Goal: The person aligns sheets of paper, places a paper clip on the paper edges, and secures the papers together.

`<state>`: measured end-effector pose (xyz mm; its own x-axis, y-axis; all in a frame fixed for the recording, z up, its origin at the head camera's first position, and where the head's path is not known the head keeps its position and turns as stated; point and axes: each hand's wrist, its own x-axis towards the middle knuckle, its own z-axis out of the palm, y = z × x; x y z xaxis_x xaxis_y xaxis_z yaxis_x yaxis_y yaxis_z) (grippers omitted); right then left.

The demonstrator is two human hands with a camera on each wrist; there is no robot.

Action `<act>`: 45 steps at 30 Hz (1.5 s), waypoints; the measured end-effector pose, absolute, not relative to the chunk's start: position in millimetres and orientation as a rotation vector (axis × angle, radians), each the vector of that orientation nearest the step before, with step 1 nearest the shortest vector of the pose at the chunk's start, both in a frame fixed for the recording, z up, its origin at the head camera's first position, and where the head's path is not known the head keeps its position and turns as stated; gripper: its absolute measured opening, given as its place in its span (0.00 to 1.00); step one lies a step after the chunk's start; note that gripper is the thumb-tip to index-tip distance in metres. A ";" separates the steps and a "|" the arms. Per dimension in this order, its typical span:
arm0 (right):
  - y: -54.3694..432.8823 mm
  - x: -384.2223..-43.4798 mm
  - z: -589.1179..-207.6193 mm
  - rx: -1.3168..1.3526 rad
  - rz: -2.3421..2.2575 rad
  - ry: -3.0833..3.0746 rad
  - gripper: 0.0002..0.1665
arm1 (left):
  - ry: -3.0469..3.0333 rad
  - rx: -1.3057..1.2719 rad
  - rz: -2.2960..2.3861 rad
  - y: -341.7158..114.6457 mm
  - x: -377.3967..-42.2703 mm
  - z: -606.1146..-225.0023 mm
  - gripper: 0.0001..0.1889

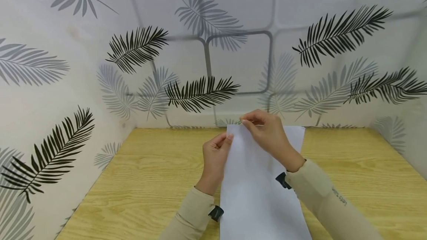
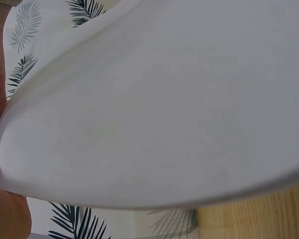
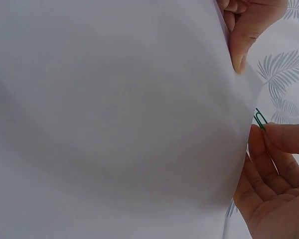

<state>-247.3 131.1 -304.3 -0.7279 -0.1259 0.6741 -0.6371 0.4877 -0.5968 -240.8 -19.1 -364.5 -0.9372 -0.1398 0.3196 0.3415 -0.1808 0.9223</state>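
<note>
Over the far part of the wood-grain tabletop (image 1: 160, 158), the left hand (image 1: 215, 156) pinches the left edge of the white paper (image 1: 257, 199) just below its upper corner, thumb on the near face and the other fingers curled behind. Just beside it, the right hand (image 1: 268, 132) is at the paper's top edge, its thumb and index finger closed in a narrow pinch on a small green paper clip (image 3: 260, 118). One looped end of the clip sticks out past the fingertips, close against the paper's edge; whether it touches the sheet or has slid over it cannot be told. The paper runs long and pale from the hands toward the person, bowed in the left wrist view, with wood showing beyond its lower edge. Near its upper right corner a second thin edge shows, so it may be more than one layer. Both forearms wear beige sleeves (image 1: 347, 217), the right one bearing small dark lettering, and a black device (image 1: 216, 213) sits at each wrist. Behind the tabletop rises a pale wall covering (image 1: 238, 66) printed with black and grey feathery leaves and grey rounded outlines.
</note>
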 end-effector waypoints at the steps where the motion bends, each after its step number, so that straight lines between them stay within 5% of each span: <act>1: 131.0 -246.8 -304.5 0.628 1.205 -2.180 0.05 | -1.772 -0.235 -2.187 -19.2 -240.4 -364.3 0.10; 34: 127.1 -246.7 -308.2 0.661 1.193 -2.218 0.04 | -1.806 -0.273 -2.145 -17.2 -237.8 -365.4 0.10; 45: 125.5 -249.4 -321.8 0.769 0.870 -1.996 0.15 | -1.792 -0.296 -2.138 -16.7 -239.4 -363.6 0.09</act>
